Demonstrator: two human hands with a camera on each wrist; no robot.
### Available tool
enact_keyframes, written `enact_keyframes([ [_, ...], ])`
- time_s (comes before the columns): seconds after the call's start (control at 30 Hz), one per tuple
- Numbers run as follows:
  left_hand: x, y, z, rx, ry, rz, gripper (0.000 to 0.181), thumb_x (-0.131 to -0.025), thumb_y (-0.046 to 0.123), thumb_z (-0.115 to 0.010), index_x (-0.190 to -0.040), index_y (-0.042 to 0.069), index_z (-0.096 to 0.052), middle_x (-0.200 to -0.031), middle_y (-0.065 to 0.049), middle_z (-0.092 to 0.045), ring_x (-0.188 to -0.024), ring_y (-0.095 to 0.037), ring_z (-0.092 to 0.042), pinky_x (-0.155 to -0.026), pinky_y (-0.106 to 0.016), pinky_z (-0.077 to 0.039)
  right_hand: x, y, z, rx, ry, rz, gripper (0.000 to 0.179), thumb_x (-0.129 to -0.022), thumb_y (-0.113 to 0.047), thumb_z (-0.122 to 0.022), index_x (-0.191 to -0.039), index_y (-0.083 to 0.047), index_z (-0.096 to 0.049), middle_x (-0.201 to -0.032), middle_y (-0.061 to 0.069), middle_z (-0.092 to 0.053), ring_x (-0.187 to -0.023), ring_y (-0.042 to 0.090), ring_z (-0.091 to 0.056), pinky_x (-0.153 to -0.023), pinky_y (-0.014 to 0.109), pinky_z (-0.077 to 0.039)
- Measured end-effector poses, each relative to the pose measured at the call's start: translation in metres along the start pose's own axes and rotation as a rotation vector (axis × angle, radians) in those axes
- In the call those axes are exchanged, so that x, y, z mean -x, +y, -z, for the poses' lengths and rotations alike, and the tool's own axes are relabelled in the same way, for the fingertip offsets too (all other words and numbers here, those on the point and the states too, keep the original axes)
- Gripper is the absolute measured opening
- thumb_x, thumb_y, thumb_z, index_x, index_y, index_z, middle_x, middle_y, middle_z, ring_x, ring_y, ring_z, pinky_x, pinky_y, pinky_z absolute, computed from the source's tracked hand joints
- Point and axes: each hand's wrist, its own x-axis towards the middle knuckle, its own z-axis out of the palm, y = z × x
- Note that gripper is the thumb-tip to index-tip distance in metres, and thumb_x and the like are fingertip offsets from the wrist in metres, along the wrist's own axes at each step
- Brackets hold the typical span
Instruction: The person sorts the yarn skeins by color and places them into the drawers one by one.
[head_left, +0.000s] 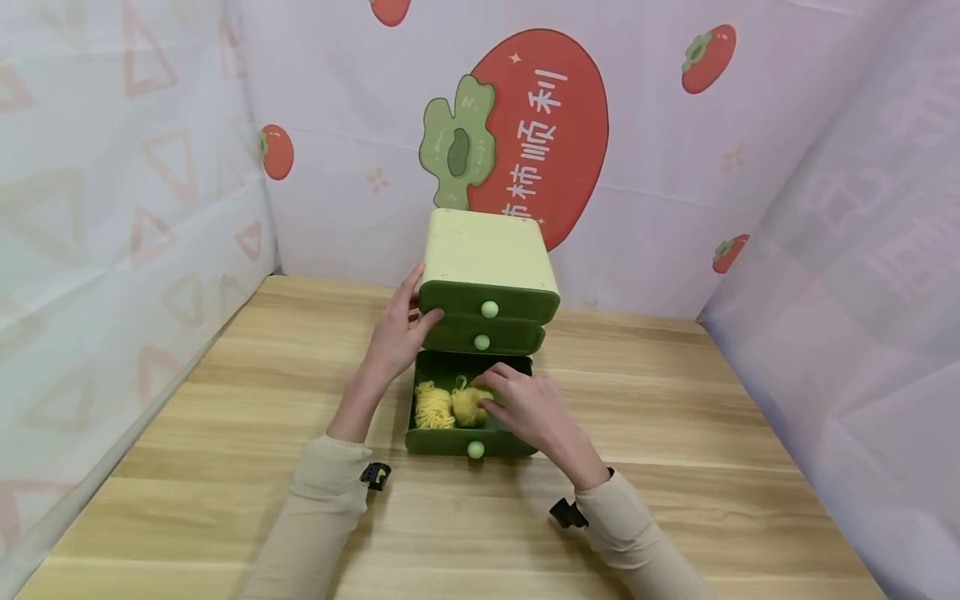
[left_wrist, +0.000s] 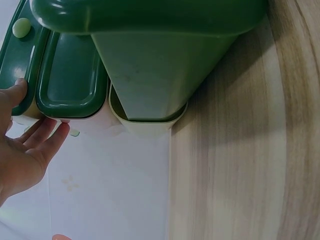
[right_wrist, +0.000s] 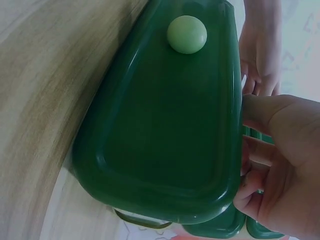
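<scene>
A small drawer cabinet with a cream body and green drawer fronts stands on the table. My left hand holds its left front corner, thumb on the top drawer's front and fingers along the side. The bottom drawer is pulled out. Inside it lie a yellow yarn skein at the left and a yellow yarn ball beside it. My right hand reaches over the drawer's right side, with thumb and fingertips pinching the ball. In the right wrist view the drawer front hides the yarn.
The wooden table extends around the cabinet. Printed cloth walls enclose the back and both sides. Round pale-green knobs stick out from the drawer fronts. The middle drawer sits just under the top one.
</scene>
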Motion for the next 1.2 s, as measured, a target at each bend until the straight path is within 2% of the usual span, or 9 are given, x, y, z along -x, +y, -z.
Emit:
enact_keyframes([
  [0.27,0.001,0.0,-0.001,-0.002,0.004,0.01,0.075,-0.1,0.035,-0.061,-0.157,0.046,-0.014,-0.137,-0.017,-0.053,-0.126,-0.037,-0.055,-0.104,-0.052,-0.049,0.004,0.002,0.007,-0.077,-0.06,-0.069,0.022,-0.087,-0.027,-0.078,-0.108,-0.021,-0.075,-0.103,-0.004,-0.071,-0.059,0.009,-0.06,-0.041,0.018,-0.027],
  [0.43,0.0,0.0,-0.001,-0.01,0.003,0.004,0.075,-0.1,0.035,-0.061,-0.158,0.042,-0.014,-0.138,-0.018,-0.052,-0.126,-0.037,-0.055,-0.105,-0.052,-0.048,0.008,0.004,0.014,-0.121,-0.067,-0.071,0.019,-0.089,-0.025,-0.077,-0.107,-0.021,-0.075,-0.101,-0.006,-0.072,-0.061,0.01,-0.062,-0.042,0.018,-0.029],
  [0.63,0.001,-0.001,-0.001,0.005,0.004,0.007,0.075,-0.1,0.036,-0.061,-0.158,0.041,-0.014,-0.139,-0.019,-0.051,-0.128,-0.038,-0.054,-0.106,-0.053,-0.047,0.014,0.002,0.022,-0.152,-0.089,-0.019,0.013,-0.09,-0.025,-0.075,-0.103,-0.021,-0.075,-0.09,-0.011,-0.071,-0.062,0.006,-0.062,-0.043,0.016,-0.027],
  [0.77,0.0,0.0,0.0,0.01,-0.006,0.02,0.075,-0.099,0.038,-0.061,-0.157,0.044,-0.014,-0.138,-0.017,-0.051,-0.128,-0.036,-0.053,-0.106,-0.053,-0.047,0.021,0.002,0.026,-0.141,-0.063,0.023,0.011,-0.09,-0.025,-0.075,-0.101,-0.024,-0.075,-0.084,-0.016,-0.069,-0.059,0.0,-0.057,-0.043,0.014,-0.024],
  [1.0,0.0,0.002,0.002,0.004,0.003,-0.002,0.075,-0.1,0.036,-0.061,-0.158,0.041,-0.014,-0.136,-0.018,-0.052,-0.128,-0.035,-0.053,-0.106,-0.054,-0.046,0.031,0.0,0.029,-0.114,-0.015,0.122,0.013,-0.089,-0.028,-0.076,-0.102,-0.028,-0.075,-0.08,-0.019,-0.068,-0.052,-0.006,-0.048,-0.042,0.014,-0.016],
  [1.2,0.001,0.0,0.001,-0.006,-0.001,-0.004,0.076,-0.1,0.036,-0.061,-0.158,0.041,-0.013,-0.139,-0.018,-0.051,-0.129,-0.035,-0.053,-0.107,-0.054,-0.046,0.037,-0.004,0.025,-0.115,-0.016,0.165,0.014,-0.087,-0.031,-0.077,-0.101,-0.029,-0.075,-0.077,-0.019,-0.071,-0.053,-0.007,-0.053,-0.041,0.012,-0.016],
])
